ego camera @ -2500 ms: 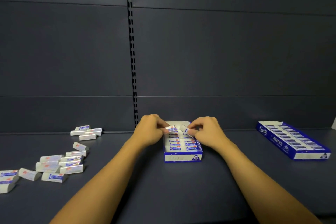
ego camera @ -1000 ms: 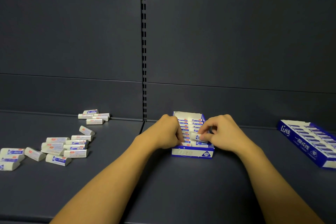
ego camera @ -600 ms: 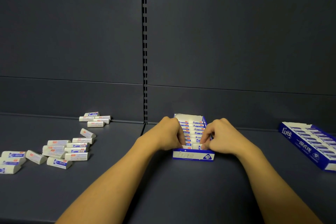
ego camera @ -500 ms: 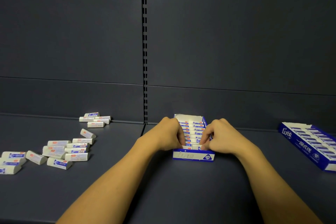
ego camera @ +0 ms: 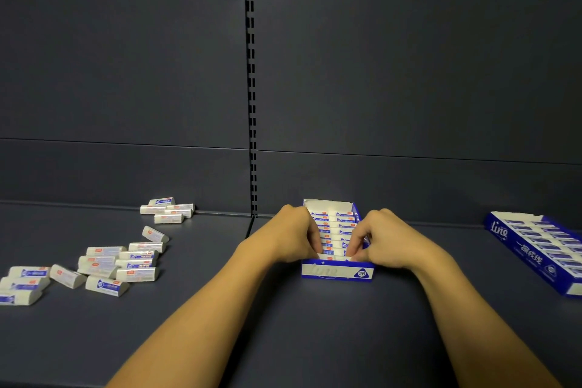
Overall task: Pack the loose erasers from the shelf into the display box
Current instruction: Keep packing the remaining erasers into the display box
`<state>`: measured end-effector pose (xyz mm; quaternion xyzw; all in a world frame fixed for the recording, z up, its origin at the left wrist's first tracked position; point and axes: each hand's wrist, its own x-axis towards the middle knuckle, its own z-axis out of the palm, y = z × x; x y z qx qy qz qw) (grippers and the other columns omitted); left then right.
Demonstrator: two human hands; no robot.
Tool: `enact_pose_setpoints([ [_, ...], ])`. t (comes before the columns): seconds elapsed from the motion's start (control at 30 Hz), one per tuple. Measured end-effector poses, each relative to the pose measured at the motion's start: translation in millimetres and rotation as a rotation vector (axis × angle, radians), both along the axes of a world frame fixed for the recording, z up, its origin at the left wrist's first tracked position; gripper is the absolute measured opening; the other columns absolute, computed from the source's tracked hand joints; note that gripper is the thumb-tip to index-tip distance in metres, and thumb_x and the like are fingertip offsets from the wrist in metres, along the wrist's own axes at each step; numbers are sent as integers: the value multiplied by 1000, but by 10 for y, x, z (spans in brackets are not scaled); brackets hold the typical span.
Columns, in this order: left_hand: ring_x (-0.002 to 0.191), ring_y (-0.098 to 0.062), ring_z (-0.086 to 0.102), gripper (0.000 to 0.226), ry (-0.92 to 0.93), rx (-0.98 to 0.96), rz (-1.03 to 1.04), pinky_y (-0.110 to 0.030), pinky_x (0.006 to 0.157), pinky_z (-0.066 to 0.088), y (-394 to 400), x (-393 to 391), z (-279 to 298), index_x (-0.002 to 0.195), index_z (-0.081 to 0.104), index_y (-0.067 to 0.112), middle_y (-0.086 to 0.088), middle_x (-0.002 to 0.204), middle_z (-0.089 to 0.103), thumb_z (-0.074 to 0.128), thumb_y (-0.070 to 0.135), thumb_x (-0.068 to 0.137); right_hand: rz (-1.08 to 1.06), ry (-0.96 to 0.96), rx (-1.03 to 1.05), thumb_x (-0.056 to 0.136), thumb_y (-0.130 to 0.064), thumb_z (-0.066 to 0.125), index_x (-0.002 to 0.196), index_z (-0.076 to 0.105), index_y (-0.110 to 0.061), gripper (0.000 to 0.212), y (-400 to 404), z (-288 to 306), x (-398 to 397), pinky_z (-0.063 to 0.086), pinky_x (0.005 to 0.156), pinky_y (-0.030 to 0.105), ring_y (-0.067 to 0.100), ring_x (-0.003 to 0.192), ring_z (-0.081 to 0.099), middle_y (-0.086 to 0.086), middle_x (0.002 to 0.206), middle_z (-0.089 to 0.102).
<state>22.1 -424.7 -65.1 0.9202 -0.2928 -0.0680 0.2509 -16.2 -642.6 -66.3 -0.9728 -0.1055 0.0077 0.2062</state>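
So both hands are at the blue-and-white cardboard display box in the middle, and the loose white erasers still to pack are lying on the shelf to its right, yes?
Not quite: the head view shows the loose white erasers lying to the left of the blue-and-white cardboard display box. On its right sits a second, long blue box. Both hands, left and right, are indeed at the middle box.

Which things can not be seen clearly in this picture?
- Head view: the front rows of the display box are hidden by the left hand and right hand, so each grip is unclear.
- Loose erasers: leftmost ones cut off by the edge.
- Second box: cut off at right.
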Motion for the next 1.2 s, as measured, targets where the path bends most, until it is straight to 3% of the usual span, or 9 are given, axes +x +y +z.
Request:
enact_pose_setpoints([
  [0.2,105,-9,61,14,1,0,0,-13,69,50,4,-32,28,99,74,17,1,117,70,79,19,86,6,6,8,82,-31,82,98,77,-28,18,-12,14,-22,49,56,11,3,96,61,-14,106,67],
  [0.33,101,-9,66,12,5,-38,38,-16,71,53,62,-84,142,93,76,19,5,104,74,83,20,83,-6,-101,117,85,-31,79,94,78,-32,9,-15,100,-70,41,50,4,-11,75,61,-20,87,66],
  [0.43,91,-7,67,6,-107,-42,103,-18,73,51,133,-109,281,90,78,20,7,95,74,81,20,85,-1,-236,133,88,-29,75,91,79,-31,5,20,279,-56,40,54,4,-21,78,55,-21,83,68],
  [0.67,102,-18,68,21,-265,168,285,-38,93,57,540,-161,397,107,78,21,0,111,74,64,18,92,52,-211,86,86,-27,75,90,74,-29,5,423,573,98,45,60,13,4,80,66,-13,87,69],
  [0.77,96,-28,66,20,-283,244,441,-41,81,58,818,-213,395,102,77,21,-5,104,70,59,21,91,63,-173,-11,85,-25,75,103,73,-24,19,675,567,186,57,80,32,16,90,66,-2,99,68],
  [0.83,86,-30,65,20,-313,293,555,-36,70,55,1013,-292,385,99,75,22,-6,98,67,57,26,90,78,-150,-72,84,-22,73,111,70,-22,27,834,537,221,57,88,40,23,96,65,3,108,67],
  [0.97,83,-30,65,22,-327,302,722,-39,75,59,1405,-475,345,98,74,18,-6,96,69,55,25,89,102,-128,-196,85,-17,64,124,62,-15,38,1133,475,185,57,88,42,28,99,64,8,115,63],
  [1.1,80,-30,66,20,-326,295,756,-36,71,58,1779,-636,367,90,74,14,-6,90,70,54,17,86,104,-128,-282,84,-16,58,117,61,-13,33,1440,487,69,56,82,39,30,96,62,10,114,61],
  [1.2,85,-27,67,24,-345,287,755,-38,75,59,2058,-754,398,98,76,17,-4,97,72,53,17,89,106,-126,-293,83,-14,57,115,61,-12,32,1687,526,-9,56,81,40,30,95,62,10,113,60],
])
